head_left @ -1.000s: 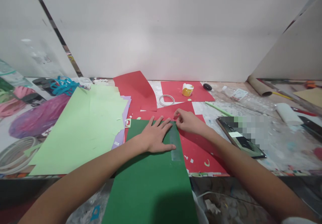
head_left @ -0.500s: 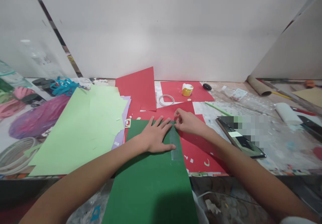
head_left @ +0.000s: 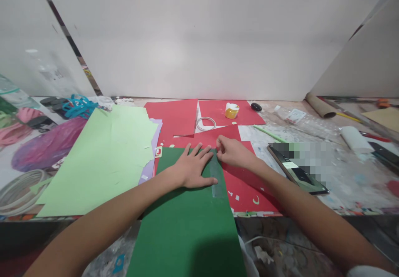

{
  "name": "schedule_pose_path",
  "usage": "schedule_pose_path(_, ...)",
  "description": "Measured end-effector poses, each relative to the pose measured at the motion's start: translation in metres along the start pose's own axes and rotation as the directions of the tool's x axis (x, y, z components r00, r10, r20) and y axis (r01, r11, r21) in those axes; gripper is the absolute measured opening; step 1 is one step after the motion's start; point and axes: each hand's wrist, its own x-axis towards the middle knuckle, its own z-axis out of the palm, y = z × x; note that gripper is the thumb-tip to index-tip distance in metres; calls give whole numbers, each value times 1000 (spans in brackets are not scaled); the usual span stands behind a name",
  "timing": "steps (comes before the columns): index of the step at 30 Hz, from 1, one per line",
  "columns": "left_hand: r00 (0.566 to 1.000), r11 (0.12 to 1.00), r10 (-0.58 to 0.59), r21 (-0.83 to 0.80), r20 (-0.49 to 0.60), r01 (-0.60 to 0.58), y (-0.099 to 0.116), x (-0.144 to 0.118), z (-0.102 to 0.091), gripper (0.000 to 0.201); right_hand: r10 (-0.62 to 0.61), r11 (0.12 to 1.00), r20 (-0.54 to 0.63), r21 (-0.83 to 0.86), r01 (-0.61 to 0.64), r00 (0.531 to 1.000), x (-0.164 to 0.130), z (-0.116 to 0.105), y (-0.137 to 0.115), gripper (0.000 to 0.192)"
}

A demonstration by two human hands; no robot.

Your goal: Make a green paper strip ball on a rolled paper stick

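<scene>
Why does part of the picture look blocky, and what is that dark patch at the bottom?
Head view: a pixelated blur masks the dark flat tablet's upper end; a soft shadow darkens the dark green paper sheet's near edge; wide-lens distortion bends the edges.

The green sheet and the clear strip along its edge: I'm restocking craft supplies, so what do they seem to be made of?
The green sheet looks like matte coloured paper or thin card: flat, even colour, no shine, lying limp over the table edge. The clear strip looks like glossy see-through plastic, a ruler or wide tape; the green shows through it. The left hand presses the sheet; the right hand pinches the strip's far end.
</scene>
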Motion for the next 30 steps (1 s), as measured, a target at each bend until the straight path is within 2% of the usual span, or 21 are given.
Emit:
schedule_pose_path(13,1000,1000,0,-18,7,1,0,0,-1,95,-23,999,-1,26,23,1000,-2,-3,-4,21)
schedule_pose_path(20,1000,1000,-7,-2,2,7,1,0,-2,95,11,998,104,55,-17,995,-1,-6,5,28)
schedule_pose_path(30,1000,1000,-15,-5,7,15,2,0,-3,96,-11,994,122,113,-3,992,-1,-5,4,25)
